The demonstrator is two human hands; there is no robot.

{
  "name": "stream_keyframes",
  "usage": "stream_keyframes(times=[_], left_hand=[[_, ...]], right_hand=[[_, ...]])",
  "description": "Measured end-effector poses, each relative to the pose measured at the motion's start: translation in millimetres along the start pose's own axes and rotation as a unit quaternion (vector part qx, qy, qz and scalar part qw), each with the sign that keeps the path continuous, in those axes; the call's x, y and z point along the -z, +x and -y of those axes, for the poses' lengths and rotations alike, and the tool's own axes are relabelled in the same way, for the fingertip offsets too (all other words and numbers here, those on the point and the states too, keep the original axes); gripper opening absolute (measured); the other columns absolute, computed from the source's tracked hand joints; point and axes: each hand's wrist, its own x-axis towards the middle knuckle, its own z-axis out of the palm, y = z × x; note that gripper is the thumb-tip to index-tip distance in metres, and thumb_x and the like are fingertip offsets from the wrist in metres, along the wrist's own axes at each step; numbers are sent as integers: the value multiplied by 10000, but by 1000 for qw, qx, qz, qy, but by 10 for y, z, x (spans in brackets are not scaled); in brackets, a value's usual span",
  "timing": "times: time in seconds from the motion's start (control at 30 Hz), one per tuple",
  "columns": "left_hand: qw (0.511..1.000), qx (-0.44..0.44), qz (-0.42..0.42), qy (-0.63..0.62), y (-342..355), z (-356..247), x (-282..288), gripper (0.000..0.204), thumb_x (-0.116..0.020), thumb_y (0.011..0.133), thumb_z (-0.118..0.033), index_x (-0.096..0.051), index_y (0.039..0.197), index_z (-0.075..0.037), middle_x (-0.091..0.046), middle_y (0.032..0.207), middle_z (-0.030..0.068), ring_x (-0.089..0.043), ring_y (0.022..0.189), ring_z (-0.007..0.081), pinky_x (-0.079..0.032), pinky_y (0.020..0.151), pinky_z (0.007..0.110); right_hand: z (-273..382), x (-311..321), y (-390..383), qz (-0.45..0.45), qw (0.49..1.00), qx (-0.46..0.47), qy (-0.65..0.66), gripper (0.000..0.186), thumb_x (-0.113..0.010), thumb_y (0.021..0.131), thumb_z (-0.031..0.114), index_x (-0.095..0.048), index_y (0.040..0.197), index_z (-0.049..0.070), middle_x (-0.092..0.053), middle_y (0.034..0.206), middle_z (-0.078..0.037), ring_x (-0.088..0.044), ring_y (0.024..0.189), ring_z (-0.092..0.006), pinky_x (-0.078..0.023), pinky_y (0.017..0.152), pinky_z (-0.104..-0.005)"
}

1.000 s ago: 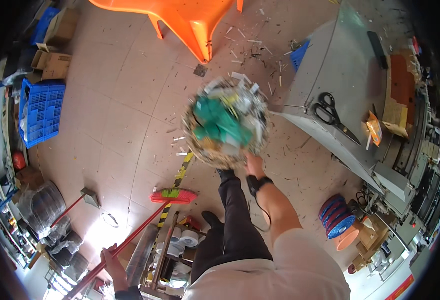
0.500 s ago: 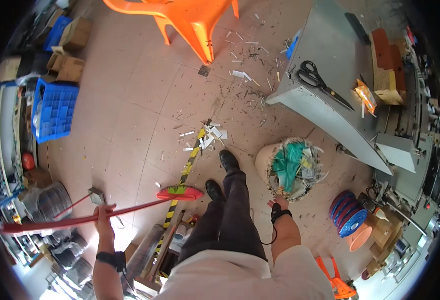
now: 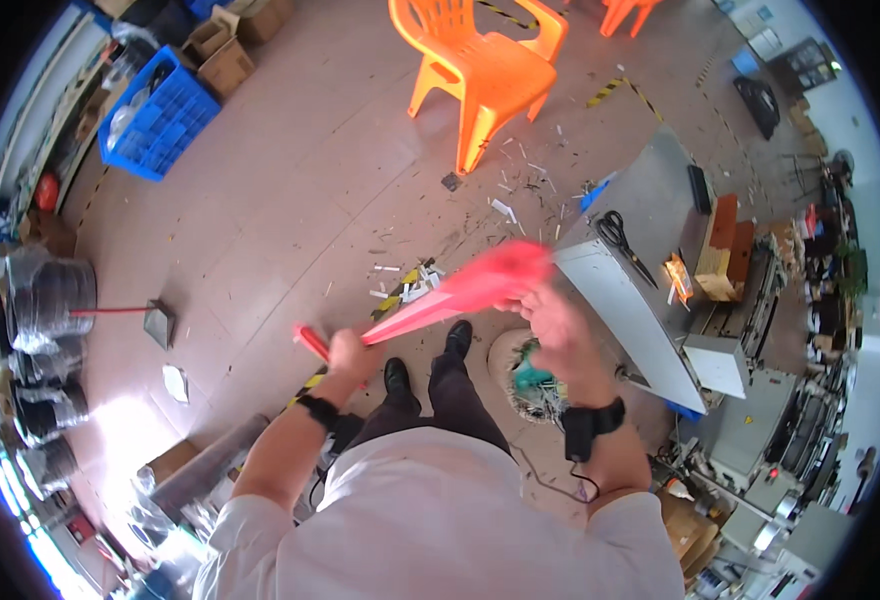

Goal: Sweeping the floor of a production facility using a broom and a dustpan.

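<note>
A red broom [image 3: 430, 308] slants across in front of me, its raised handle end blurred and close to the view. My left hand [image 3: 350, 352] is closed round the lower part of the handle; a short red piece sticks out to its left. At the upper end, my right hand [image 3: 552, 325] has its fingers curled against the handle, smeared by motion. The broom's bristles are hidden. Beyond it lie white paper scraps [image 3: 418, 290] across black-and-yellow floor tape. A woven basket [image 3: 512, 352] with green plastic and scraps stands below my right hand.
A grey table [image 3: 600, 262] with black scissors [image 3: 625, 245] stands at the right. An orange chair [image 3: 505, 70] is ahead, with scraps strewn near it. To the left are a long-handled dustpan [image 3: 159, 325], a blue crate [image 3: 160, 125] and wrapped rolls [image 3: 52, 290].
My left hand has brought the broom to the right and lifted it off the floor. My right hand has risen from beside the basket to the handle. The view has shifted.
</note>
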Motion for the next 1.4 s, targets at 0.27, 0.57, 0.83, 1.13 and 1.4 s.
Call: stream_keyframes(times=[0.27, 0.57, 0.83, 1.13, 1.4], left_hand=[[995, -79, -54, -32, 239, -873, -773, 168, -682, 784, -242, -646, 788, -77, -659, 767, 172, -643, 778, 387, -499, 721, 483], [943, -125, -150, -267, 1433, -2654, -1599, 180, -679, 818, -224, -599, 748, -78, -627, 769, 128, -614, 861, 360, -410, 889, 487], [920, -298, -130, -221, 1256, -3461, -1044, 261, -634, 879, -259, -589, 730, -49, -597, 728, 131, -612, 823, 334, -381, 986, 486], [959, -219, -154, -92, 381, -1222, -311, 76, -731, 630, -159, -677, 675, -130, -610, 659, 66, -634, 778, 287, -459, 932, 469], [945, 219, 116, 212, 343, 633, -456, 206, -681, 783, -270, -722, 924, -125, -705, 942, 112, -662, 940, 327, -462, 833, 531]], right_hand=[[928, -198, 481, -36, 990, 72, 115, 228, -590, 901, 214, -463, 764, 83, -500, 658, -23, -488, 593, -168, -442, 579, -325], [1704, 262, 757, 24, 978, 101, -181, 325, -614, 889, 220, -424, 660, 89, -469, 567, 7, -442, 491, -142, -386, 504, -279], [2470, 239, 563, 32, 924, 277, -261, 333, -658, 859, 249, -449, 618, 152, -449, 498, 78, -459, 426, -72, -429, 459, -295], [1410, 698, 911, 128, 985, 22, 114, 254, -594, 834, 148, -451, 628, 105, -509, 578, -42, -499, 512, -185, -440, 499, -341], [-487, -262, 724, 88, 981, -159, -62, 66, -620, 888, 22, -656, 942, 8, -670, 910, -71, -586, 771, -108, -489, 690, -253]])
